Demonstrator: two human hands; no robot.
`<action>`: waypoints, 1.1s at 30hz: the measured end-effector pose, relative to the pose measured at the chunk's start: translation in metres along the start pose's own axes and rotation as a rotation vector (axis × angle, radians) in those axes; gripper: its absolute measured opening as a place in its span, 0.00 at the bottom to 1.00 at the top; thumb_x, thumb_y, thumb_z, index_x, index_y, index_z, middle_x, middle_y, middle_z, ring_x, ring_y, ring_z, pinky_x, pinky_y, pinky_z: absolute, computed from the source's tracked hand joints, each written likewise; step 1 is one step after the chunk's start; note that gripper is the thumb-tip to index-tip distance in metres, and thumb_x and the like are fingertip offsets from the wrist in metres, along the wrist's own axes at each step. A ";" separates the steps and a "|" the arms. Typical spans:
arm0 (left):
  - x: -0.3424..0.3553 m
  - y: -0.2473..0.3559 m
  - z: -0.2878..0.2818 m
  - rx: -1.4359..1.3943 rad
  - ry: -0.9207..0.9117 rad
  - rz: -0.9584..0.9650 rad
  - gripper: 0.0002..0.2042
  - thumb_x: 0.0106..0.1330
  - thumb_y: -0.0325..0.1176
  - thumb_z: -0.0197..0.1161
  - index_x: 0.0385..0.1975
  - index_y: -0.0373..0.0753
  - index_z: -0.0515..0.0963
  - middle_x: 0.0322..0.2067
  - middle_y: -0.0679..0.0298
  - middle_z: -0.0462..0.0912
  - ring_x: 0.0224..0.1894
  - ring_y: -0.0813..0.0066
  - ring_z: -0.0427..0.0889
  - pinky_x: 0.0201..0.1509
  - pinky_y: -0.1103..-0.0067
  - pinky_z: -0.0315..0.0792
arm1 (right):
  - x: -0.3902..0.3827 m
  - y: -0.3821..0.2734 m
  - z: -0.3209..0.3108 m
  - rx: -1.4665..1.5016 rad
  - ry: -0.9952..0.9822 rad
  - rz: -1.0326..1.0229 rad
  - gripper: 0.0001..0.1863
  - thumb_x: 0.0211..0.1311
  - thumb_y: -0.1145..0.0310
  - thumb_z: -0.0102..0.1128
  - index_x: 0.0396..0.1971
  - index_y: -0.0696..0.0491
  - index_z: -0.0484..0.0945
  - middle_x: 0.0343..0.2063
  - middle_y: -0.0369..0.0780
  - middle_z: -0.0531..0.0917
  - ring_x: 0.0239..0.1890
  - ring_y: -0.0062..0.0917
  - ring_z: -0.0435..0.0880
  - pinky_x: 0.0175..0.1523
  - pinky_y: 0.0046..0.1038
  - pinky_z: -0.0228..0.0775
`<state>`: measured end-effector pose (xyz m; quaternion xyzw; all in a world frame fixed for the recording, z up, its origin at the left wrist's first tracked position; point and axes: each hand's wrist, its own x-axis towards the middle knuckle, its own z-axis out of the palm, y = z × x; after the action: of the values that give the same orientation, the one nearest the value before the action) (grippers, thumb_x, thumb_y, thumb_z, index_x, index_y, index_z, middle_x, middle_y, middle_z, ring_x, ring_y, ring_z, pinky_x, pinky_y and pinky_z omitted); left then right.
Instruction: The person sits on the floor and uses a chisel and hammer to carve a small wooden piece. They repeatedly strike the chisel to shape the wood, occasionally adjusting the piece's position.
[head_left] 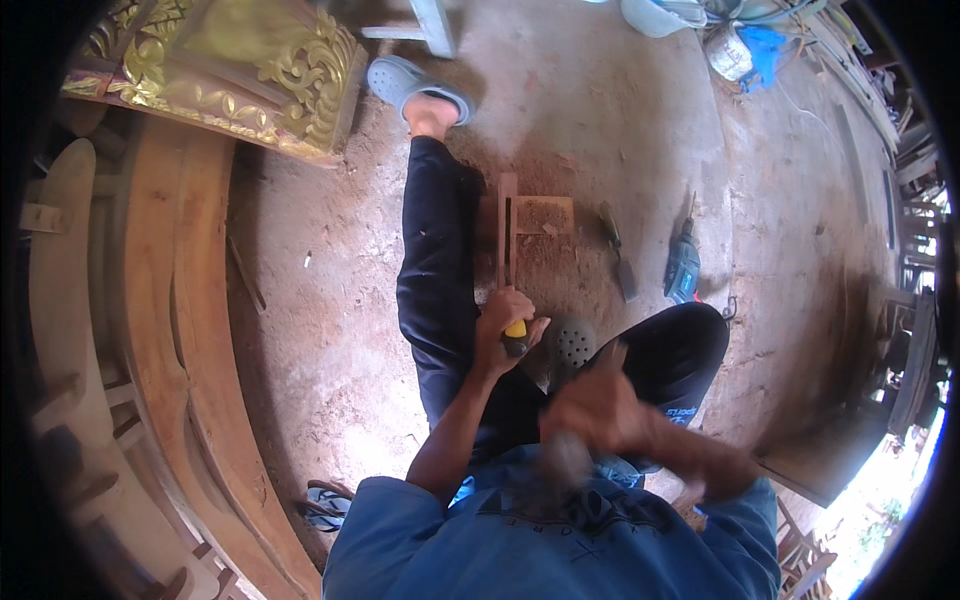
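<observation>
On the dusty floor point(640, 130), a drill point(683, 270) is laid; a wooden bar point(507, 184) is positioned ahead of the left hand point(502, 318), beside a block point(568, 205) strewn with shavings point(542, 214). A dark slot point(513, 240) appears already cut along the bar; its completion cannot be confirmed. A yellow-and-black handle point(515, 338) is clamped in that hand's grip; a blurred mallet point(567, 460) appears clamped in the right hand point(602, 412).

Handle point(515, 337): yellow and black. Strip point(504, 235): reddish brown. Drill point(683, 270): teal, with a touch of red. Shirt point(590, 540): blue, dark print. Trousers point(435, 250): black. Front clog point(392, 83): grey-blue, dotted with holes. Panel point(235, 60): gold, leafy scroll pattern. Sandal point(327, 506): blue and white, striped. Floor point(640, 120): reddish grey, blotchy.
</observation>
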<state>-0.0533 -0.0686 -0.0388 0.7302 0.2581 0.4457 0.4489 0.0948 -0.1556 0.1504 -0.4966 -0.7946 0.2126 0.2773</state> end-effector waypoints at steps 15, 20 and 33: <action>-0.003 -0.004 -0.005 -0.141 -0.033 -0.050 0.15 0.51 0.22 0.76 0.35 0.39 0.77 0.34 0.60 0.82 0.41 0.61 0.83 0.56 0.66 0.75 | 0.033 0.025 -0.002 -0.145 -0.326 0.124 0.13 0.55 0.62 0.65 0.38 0.49 0.78 0.25 0.39 0.84 0.28 0.34 0.87 0.30 0.37 0.79; 0.002 0.008 -0.013 -0.133 -0.040 -0.056 0.11 0.56 0.24 0.74 0.36 0.37 0.78 0.34 0.61 0.81 0.38 0.60 0.82 0.47 0.69 0.75 | -0.004 0.029 0.014 -0.170 -0.622 0.605 0.13 0.61 0.60 0.62 0.42 0.50 0.76 0.27 0.44 0.87 0.31 0.41 0.89 0.35 0.44 0.80; 0.207 -0.096 0.030 -0.049 -0.164 -0.771 0.16 0.60 0.42 0.73 0.18 0.39 0.79 0.14 0.69 0.77 0.16 0.82 0.74 0.23 0.79 0.68 | -0.112 -0.002 -0.057 -0.008 -0.043 1.328 0.18 0.48 0.67 0.71 0.41 0.54 0.82 0.28 0.49 0.87 0.35 0.48 0.87 0.38 0.42 0.80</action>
<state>0.0728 0.1239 -0.0434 0.6021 0.4658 0.1908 0.6198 0.1703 -0.2548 0.1689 -0.8774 -0.3259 0.3451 0.0696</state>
